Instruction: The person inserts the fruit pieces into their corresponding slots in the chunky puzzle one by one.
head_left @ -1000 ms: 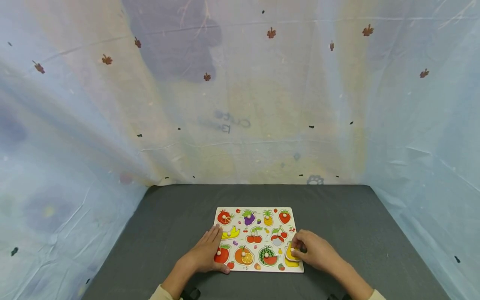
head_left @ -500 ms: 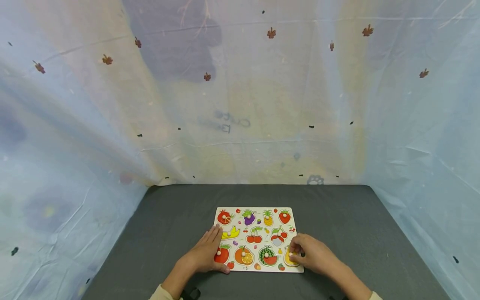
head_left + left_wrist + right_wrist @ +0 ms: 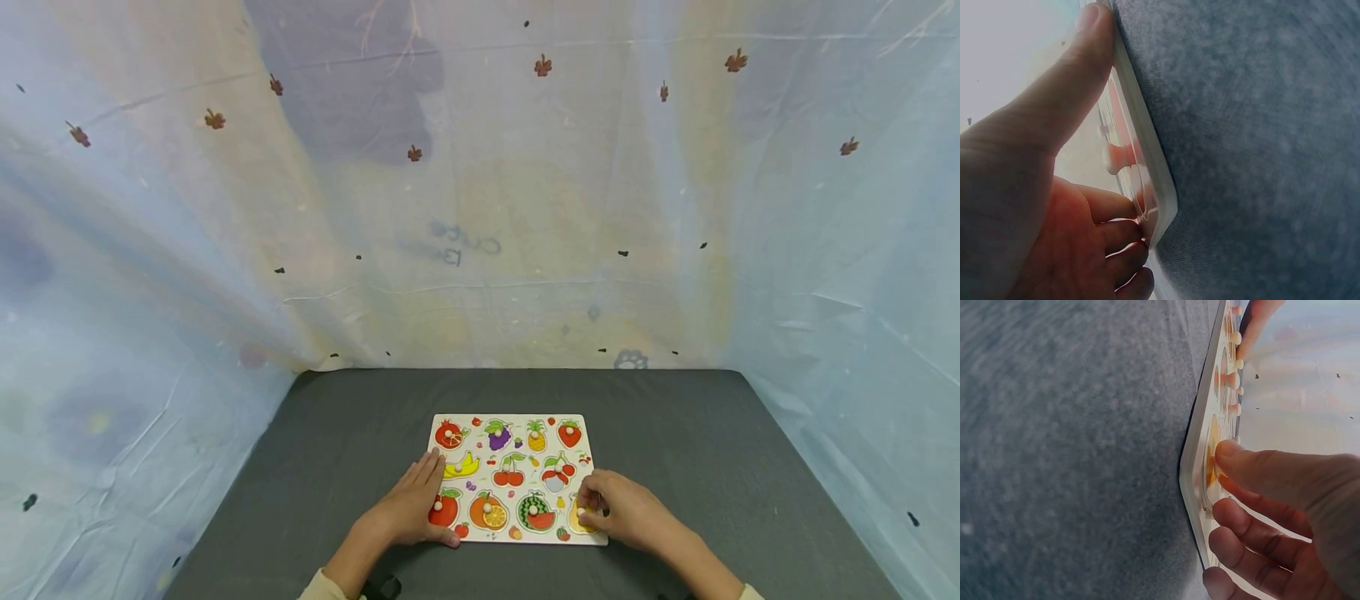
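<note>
A white fruit knob puzzle board (image 3: 525, 533) lies on the dark table. My left hand (image 3: 405, 504) rests along its left edge, fingers straight and spread, thumb by the front corner. In the left wrist view the thumb (image 3: 1066, 81) lies along the board's edge, near a round knob (image 3: 1113, 158). My right hand (image 3: 630, 507) is at the front right corner, where thumb and index finger pinch the yellow pear piece (image 3: 575, 518). The pear lies in its place on the board, partly hidden by the fingers. The other fingers are loosely curled in the right wrist view.
Other knobbed pieces sit in the board, among them watermelon (image 3: 537, 515), orange (image 3: 487, 510), apple (image 3: 444, 510), bananas (image 3: 463, 467) and strawberry (image 3: 569, 433). The dark table (image 3: 360, 425) surrounds the board. A pale patterned sheet (image 3: 480, 208) hangs behind and at both sides.
The pear piece, first tilted above its yellow printed slot, has come down flat into it. My right hand moved slightly down with it. The left hand has stayed still.
</note>
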The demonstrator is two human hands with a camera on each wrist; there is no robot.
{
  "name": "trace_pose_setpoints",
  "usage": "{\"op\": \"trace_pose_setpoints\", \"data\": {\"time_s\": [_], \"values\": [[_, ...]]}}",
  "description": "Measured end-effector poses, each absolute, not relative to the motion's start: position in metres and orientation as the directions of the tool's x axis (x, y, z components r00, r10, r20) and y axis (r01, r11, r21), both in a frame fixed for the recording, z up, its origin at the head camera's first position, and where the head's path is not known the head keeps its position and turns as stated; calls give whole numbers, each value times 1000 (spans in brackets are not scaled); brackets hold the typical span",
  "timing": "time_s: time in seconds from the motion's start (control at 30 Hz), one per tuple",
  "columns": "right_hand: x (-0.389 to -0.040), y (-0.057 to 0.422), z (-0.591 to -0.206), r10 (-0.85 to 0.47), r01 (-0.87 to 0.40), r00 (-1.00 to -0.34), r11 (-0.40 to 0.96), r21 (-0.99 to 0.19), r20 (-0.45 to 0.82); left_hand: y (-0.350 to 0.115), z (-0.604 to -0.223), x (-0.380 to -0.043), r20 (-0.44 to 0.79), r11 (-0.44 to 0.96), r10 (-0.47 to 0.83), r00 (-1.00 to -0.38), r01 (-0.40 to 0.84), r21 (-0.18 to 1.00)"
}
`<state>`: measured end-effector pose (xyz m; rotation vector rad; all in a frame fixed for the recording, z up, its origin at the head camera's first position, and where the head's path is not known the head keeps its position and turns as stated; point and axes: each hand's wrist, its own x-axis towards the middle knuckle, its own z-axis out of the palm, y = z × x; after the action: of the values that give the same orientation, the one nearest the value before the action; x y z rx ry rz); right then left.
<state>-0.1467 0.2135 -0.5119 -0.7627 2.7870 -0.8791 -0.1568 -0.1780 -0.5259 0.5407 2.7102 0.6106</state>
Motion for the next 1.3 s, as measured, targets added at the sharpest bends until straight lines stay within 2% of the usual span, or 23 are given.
{"op": "trace_pose_setpoints", "data": {"time_s": [0.73, 1.3], "values": [[-147, 216, -512, -500, -398, -866, 682, -614, 6, -177, -524, -157, -217, 845, 417, -883, 289, 449], [-150, 216, -515, -530, -453, -847, 674, -583, 44, -177, -522, -157, -222, 842, 428, -876, 297, 450]]}}
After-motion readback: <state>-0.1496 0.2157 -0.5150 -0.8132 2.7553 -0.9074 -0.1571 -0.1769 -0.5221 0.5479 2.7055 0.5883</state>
